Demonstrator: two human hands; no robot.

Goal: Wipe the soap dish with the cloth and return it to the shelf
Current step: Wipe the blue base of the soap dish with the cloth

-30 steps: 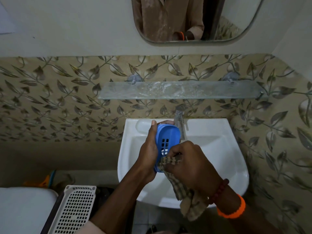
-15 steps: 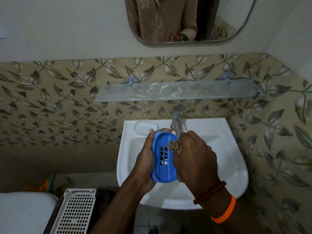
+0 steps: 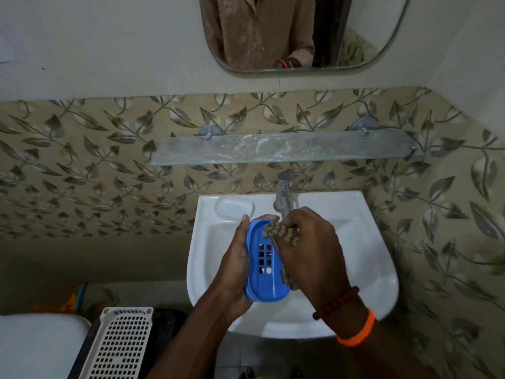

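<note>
Blue soap dish (image 3: 263, 265): gripped in left hand (image 3: 235, 265) over white basin (image 3: 363, 258). Checked cloth (image 3: 277, 231): bunched in closed right hand (image 3: 308, 247), pressed against dish's upper end. Glass shelf (image 3: 284, 151): bare.

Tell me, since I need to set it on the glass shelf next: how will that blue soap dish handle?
The soap dish looks like thin moulded plastic, so probably stiff and light; the left hand alone holds it. Its glossy surface may be slippery. Its flat shape should sit steadily on the shelf.

Glossy plastic soap dish (image 3: 263, 285), woven cloth (image 3: 277, 231)
</note>
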